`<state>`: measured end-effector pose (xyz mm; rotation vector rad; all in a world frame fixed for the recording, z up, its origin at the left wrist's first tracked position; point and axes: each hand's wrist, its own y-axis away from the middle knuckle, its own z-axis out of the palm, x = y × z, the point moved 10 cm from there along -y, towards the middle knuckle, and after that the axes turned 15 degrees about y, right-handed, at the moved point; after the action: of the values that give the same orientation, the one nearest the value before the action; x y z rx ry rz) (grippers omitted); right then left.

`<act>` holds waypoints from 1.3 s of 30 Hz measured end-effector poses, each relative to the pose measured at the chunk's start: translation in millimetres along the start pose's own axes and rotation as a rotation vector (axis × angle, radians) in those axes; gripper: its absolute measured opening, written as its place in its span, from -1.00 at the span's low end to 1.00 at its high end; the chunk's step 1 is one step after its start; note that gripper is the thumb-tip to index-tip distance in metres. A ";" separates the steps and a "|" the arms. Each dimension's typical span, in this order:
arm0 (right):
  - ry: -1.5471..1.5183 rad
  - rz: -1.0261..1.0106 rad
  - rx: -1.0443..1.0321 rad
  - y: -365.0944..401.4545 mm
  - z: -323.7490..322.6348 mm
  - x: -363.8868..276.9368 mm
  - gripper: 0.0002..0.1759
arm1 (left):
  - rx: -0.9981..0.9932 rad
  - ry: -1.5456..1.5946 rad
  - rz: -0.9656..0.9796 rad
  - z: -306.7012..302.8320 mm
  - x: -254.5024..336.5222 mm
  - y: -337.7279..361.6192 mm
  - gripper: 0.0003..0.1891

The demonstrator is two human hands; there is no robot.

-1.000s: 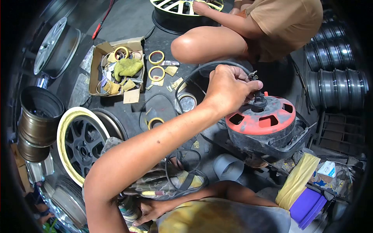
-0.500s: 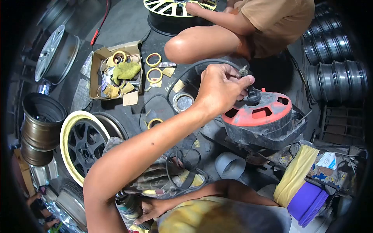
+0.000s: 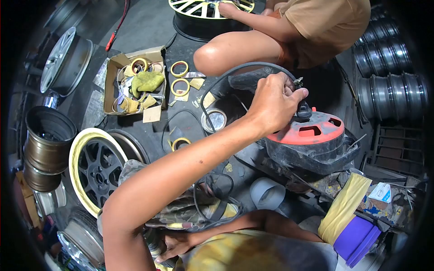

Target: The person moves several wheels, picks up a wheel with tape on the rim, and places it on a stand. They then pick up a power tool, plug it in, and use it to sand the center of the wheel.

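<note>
My left hand reaches out to the right with its fingers closed on a black cable right over the top of a red and black cable reel. A dark plug-like piece shows between my fingers and the reel's red face. From my hand the cable arcs up and back to the left. Low by my lap, my right hand is wrapped round a dark cylindrical tool, mostly hidden behind my left forearm.
Across from me a person sits by a yellow-taped wheel rim. A cardboard box holds tape rolls and a yellow cloth. Another masked rim leans at left; stacked rims stand at right. A purple drum is near me.
My left hand has shifted right over the reel, and the cable's arc now stands higher. The tool in my right hand is more hidden by my left arm.
</note>
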<state>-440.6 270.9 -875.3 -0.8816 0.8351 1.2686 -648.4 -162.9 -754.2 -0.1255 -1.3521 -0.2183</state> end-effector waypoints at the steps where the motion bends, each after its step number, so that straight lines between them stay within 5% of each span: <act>1: -0.001 0.015 -0.016 -0.3 4.4 9.3 -0.33 | -0.001 -0.045 0.000 0.6 1.4 -1.6 -0.64; 6: -0.046 0.116 -0.129 -5.3 40.1 73.1 -0.34 | -0.108 0.021 -0.043 -4.5 -12.8 -6.0 -0.62; 9: -0.265 -0.139 0.123 5.4 -20.7 -50.6 -0.53 | -0.189 -0.075 -0.052 -6.9 -2.1 11.2 -0.63; 12: -0.060 -0.221 0.153 4.6 -26.4 -56.4 -0.51 | -0.103 0.034 -0.047 -16.2 -4.9 24.1 -0.64; 13: -0.062 -0.214 0.152 5.5 -31.5 -59.8 -0.51 | -0.099 0.039 -0.047 -16.0 -7.3 28.4 -0.64; 15: 0.130 0.126 -0.118 6.5 -14.7 -36.1 -0.49 | -0.006 0.212 -0.123 -22.4 -17.9 38.5 -0.64; 22: 0.208 0.161 -0.054 -0.7 10.8 24.9 -0.38 | 0.128 0.369 -0.180 -28.3 -27.9 74.9 -0.74; 25: 0.295 -0.020 0.207 5.5 -30.2 -51.8 -0.37 | 0.110 0.494 -0.270 -19.7 -26.7 80.7 -0.77; 26: 0.292 -0.029 0.199 2.6 -23.1 -37.9 -0.37 | 0.138 0.517 -0.287 -19.5 -30.5 82.5 -0.81; 28: 0.089 0.379 -0.164 1.2 15.5 28.3 -0.21 | 0.169 0.542 -0.305 -19.4 -37.2 82.1 -0.83; 31: 0.033 0.178 0.046 3.7 -9.8 -20.0 -0.10 | 0.182 0.557 -0.363 -18.3 -42.5 82.4 -0.82; 35: 0.141 0.060 0.014 -4.1 -11.5 -28.0 -0.30 | 0.011 0.206 -0.373 -26.3 -35.4 70.7 -0.75; 37: 0.237 0.203 -0.080 0.4 -1.7 0.2 -0.42 | -0.181 -0.127 -0.478 -25.9 -16.3 73.7 -0.59; 39: 0.139 0.060 0.037 -6.3 -11.7 -44.2 -0.47 | -0.332 -0.463 -0.423 -42.9 29.3 80.6 -0.55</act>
<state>-439.9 240.9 -840.1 -0.9290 0.9979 1.2507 -583.2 -96.1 -731.8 -0.1743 -1.7869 -0.8104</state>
